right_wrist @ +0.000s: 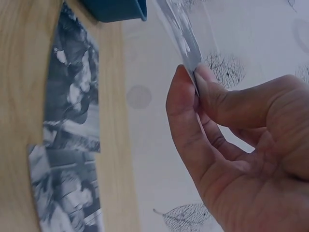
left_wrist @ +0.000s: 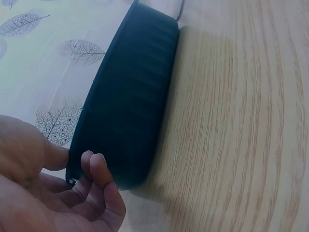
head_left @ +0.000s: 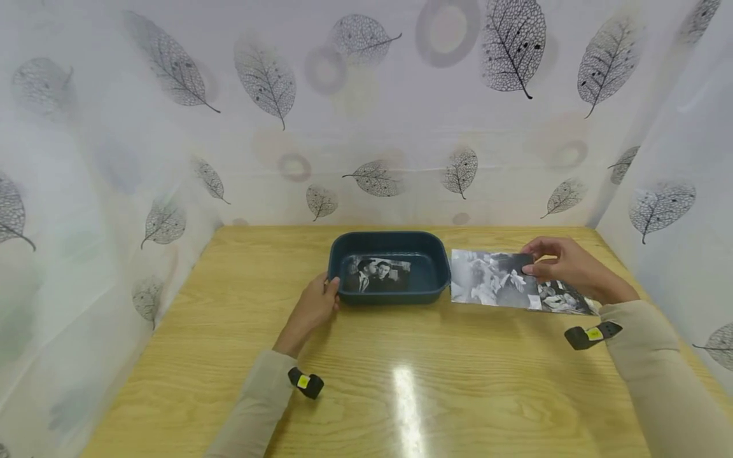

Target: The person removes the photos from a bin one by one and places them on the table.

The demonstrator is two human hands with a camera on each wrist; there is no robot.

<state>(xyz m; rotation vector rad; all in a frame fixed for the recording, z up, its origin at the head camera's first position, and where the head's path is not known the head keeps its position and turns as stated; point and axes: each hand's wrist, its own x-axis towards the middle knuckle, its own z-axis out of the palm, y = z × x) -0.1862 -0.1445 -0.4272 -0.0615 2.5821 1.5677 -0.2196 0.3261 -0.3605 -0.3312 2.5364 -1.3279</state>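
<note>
A dark teal rectangular basin (head_left: pixel 389 298) with rounded corners stands on the table, and a black-and-white photo (head_left: pixel 380 273) of two faces lies inside it. My left hand (head_left: pixel 315 302) holds the basin's left end, thumb at the rim and fingers against the outside wall (left_wrist: pixel 130 92). To the right of the basin, my right hand (head_left: pixel 558 264) pinches a black-and-white photo (head_left: pixel 487 280) by its right edge between thumb and fingers. In the right wrist view this photo (right_wrist: pixel 181 29) is seen nearly edge-on, raised above the table.
Two more black-and-white photos lie on the wooden table in the right wrist view, one (right_wrist: pixel 72 92) nearer the basin and another (right_wrist: pixel 67 193) beside it. Leaf-printed sheeting (head_left: pixel 389 140) stands behind the table and along both sides. Each wrist carries a small black camera.
</note>
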